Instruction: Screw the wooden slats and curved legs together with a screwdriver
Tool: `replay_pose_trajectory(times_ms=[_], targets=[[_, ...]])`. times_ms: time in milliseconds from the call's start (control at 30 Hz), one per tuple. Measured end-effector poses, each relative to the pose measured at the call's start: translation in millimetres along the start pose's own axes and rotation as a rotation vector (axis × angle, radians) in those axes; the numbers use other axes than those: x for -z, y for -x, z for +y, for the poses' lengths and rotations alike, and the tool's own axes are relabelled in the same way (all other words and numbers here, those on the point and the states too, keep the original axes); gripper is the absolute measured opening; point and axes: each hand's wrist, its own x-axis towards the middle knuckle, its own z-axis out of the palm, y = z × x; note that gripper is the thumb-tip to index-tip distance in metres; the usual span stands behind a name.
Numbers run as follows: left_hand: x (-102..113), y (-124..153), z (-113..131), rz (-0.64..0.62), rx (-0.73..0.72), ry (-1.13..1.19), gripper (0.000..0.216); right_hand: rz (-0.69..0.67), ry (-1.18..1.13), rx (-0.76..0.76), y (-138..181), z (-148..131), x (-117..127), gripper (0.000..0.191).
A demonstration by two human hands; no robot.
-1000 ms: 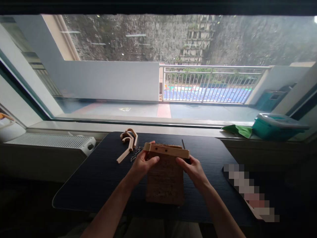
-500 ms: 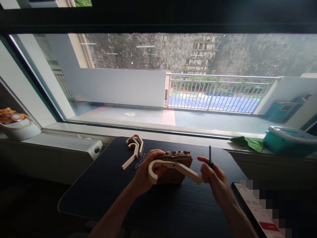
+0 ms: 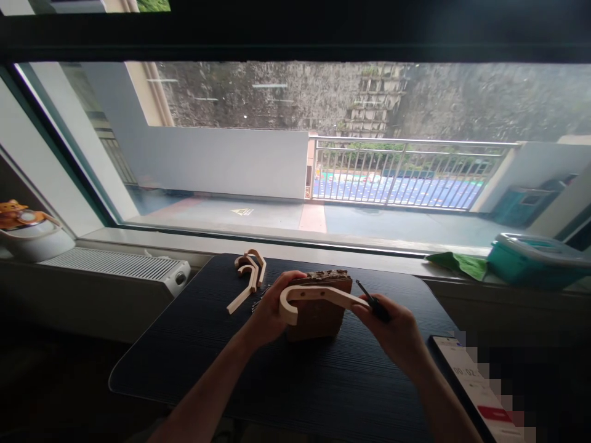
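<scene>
My left hand (image 3: 270, 314) is closed around the left side of a brown wooden block (image 3: 318, 321) with a rough, bark-like top edge. It also steadies a pale curved wooden hook (image 3: 337, 295) against the block's near face. Two dark holes show in the hook's middle part. A screwdriver (image 3: 379, 307) with a dark handle is gripped in my right hand (image 3: 397, 326), its shaft tilted up and left. Fingers of that same hand touch the hook's straight right end. The left fingertips are partly hidden behind the hook and block.
More wooden hooks (image 3: 249, 280) lie at the table's back left, beside several screws (image 3: 259, 298). A phone (image 3: 475, 381) sits at the right of the dark table (image 3: 184, 363). On the sill are a green cloth (image 3: 457, 264) and a teal container (image 3: 530, 261); a radiator (image 3: 124, 267) stands left.
My right hand has moved left and taken hold of the hook's straight end. The screwdriver has swung from upright to leaning left. Hook and block have shifted slightly upward.
</scene>
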Motion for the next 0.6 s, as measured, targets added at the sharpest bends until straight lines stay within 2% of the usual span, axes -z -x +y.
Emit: replay_pose_trajectory(times_ms=[167, 267, 333, 400, 500, 600], targets=[[1, -4, 1, 0.006, 0.051, 0.026, 0.041, 0.024, 0.011, -0.012, -11, -4, -4, 0.030], [-2, -6, -8, 0.086, 0.141, 0.030, 0.057, 0.034, 0.044, -0.010, -20, -5, -3, 0.032], [-3, -8, -15, 0.133, 0.240, 0.075, 0.066, 0.033, 0.146, -0.004, -21, -10, 0, 0.037], [-3, -11, -19, 0.136, 0.319, 0.125, 0.055, 0.009, 0.292, 0.020, -18, -19, 5, 0.042], [2, -16, -15, 0.123, 0.396, 0.147, 0.041, -0.071, 0.504, 0.156, -6, -36, 8, 0.033], [9, -22, -6, 0.036, 0.439, 0.154, 0.042, -0.193, 0.682, 0.311, 2, -49, 3, 0.029]])
